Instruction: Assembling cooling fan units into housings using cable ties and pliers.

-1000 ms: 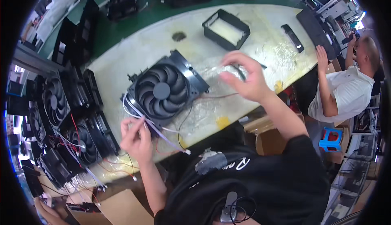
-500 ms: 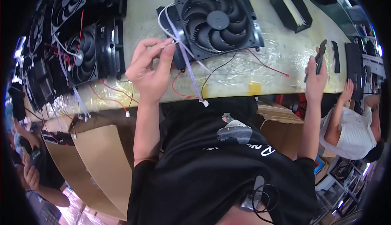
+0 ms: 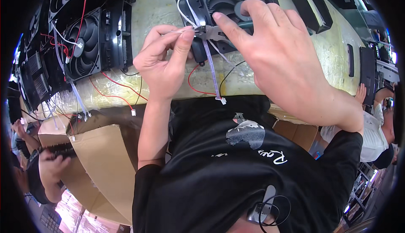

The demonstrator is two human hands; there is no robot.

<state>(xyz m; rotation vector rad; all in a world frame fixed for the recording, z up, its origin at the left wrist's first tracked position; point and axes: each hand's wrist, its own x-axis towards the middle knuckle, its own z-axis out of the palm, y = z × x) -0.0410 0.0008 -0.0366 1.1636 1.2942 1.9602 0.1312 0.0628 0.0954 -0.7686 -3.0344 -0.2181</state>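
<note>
Just in from the counter's (image 3: 158, 7) near edge, the left hand's (image 3: 162, 66) fingers pinch a thin white strip (image 3: 177, 31), and the pliers (image 3: 214, 33), gripped in the right hand (image 3: 282, 55), lie crosswise, tip just right of that pinch, beside the black fan (image 3: 222, 1).

Above the near edge of the table (image 3: 158, 11), a thin white strip (image 3: 182, 31) is pinched by the left hand (image 3: 162, 66). Pliers (image 3: 214, 33) are gripped in the right hand (image 3: 278, 51), beside a partly covered black fan (image 3: 217, 1). A pale purple cable (image 3: 211, 70) is draped toward that edge.
</note>
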